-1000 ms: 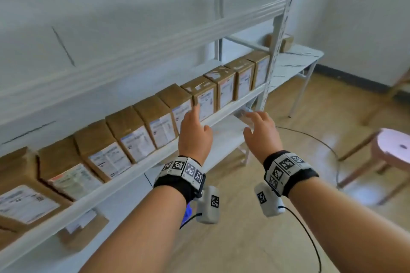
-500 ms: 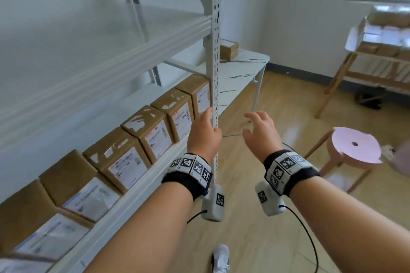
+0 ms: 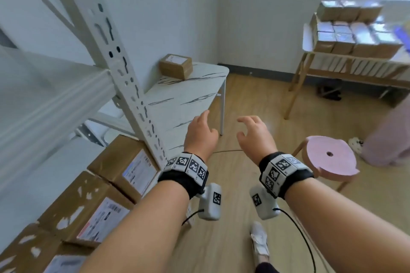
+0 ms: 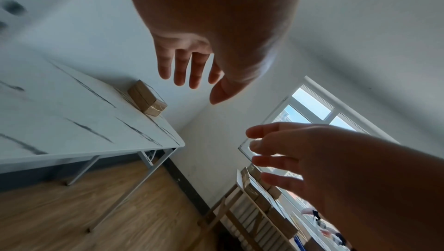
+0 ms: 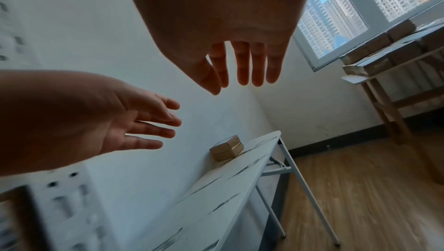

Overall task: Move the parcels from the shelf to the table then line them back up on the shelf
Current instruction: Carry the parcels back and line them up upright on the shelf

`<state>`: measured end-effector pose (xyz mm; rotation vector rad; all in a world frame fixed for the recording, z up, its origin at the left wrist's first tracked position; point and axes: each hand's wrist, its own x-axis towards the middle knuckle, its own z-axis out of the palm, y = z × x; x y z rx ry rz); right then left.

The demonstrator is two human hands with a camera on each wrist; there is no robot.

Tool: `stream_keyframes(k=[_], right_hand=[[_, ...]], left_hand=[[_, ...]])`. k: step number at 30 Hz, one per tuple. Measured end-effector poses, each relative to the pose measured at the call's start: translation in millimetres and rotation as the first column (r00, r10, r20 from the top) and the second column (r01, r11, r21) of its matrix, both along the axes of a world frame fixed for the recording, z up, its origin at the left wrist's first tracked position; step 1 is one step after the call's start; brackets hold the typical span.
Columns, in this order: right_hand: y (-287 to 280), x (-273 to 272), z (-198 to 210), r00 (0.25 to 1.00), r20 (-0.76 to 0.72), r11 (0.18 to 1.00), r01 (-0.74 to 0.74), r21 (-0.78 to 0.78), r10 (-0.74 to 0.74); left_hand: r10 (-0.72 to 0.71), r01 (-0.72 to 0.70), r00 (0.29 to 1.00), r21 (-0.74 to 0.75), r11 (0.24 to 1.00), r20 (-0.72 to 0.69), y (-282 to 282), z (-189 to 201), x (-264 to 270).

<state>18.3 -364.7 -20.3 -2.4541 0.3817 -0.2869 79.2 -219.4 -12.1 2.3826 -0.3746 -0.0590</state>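
One brown parcel point(image 3: 175, 66) lies at the far end of the white marbled table point(image 3: 190, 93), also seen in the left wrist view as parcel point(image 4: 147, 101) and in the right wrist view as parcel point(image 5: 227, 148). Brown labelled parcels point(image 3: 124, 166) stand in a row on the white metal shelf point(image 3: 55, 104) at lower left. My left hand point(image 3: 200, 133) hovers over the table's near corner, fingers relaxed and holding nothing. My right hand point(image 3: 253, 134) floats beside it over the floor, fingers spread and loosely bent, holding nothing. Both hands are well short of the table parcel.
The shelf's perforated upright point(image 3: 115, 62) rises just left of my left hand. A pink round stool point(image 3: 328, 157) stands to the right. A wooden rack point(image 3: 346, 66) stacked with several boxes sits at the back right under a window. Wood floor lies between.
My view has swung right, from the shelf row toward the table. Both hands have moved away from the shelf edge and now hover near the table's corner, still holding nothing.
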Motion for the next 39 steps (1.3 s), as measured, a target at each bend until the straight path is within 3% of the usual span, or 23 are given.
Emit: stream_keyframes(k=[7, 13, 20, 26, 33, 39], right_hand=[[-92.9, 137.4, 0.4, 0.996, -0.015, 0.997, -0.083, 0.004, 0.083], [-132.1, 253.2, 4.8, 0.977, -0.04, 0.977, -0.212, -0.021, 0.211], [-125.8, 381.1, -2.9, 0.935, -0.062, 0.937, -0.35, -0.004, 0.349], [-120.5, 488.7, -7.1, 0.924, -0.1, 0.929, -0.369, 0.016, 0.368], [-114.4, 577.7, -16.6, 0.882, -0.183, 0.897, -0.442, 0.0, 0.435], [-100.7, 673.7, -41.1, 0.823, -0.246, 0.851, -0.525, 0.016, 0.512]], left_hand=[[0.137, -0.137, 0.989, 0.007, 0.991, -0.055, -76.3, -10.9, 117.6], [0.307, -0.319, 0.94, -0.061, 0.946, -0.148, -108.1, -13.9, 198.4], [0.451, -0.477, 0.87, -0.11, 0.872, -0.2, -102.9, -27.4, 305.3], [0.489, -0.532, 0.828, -0.11, 0.84, -0.274, -91.6, -34.7, 409.5], [0.499, -0.559, 0.798, -0.109, 0.822, -0.337, -87.5, -43.3, 493.4], [0.555, -0.668, 0.694, -0.123, 0.734, -0.459, -90.5, -60.2, 557.5]])
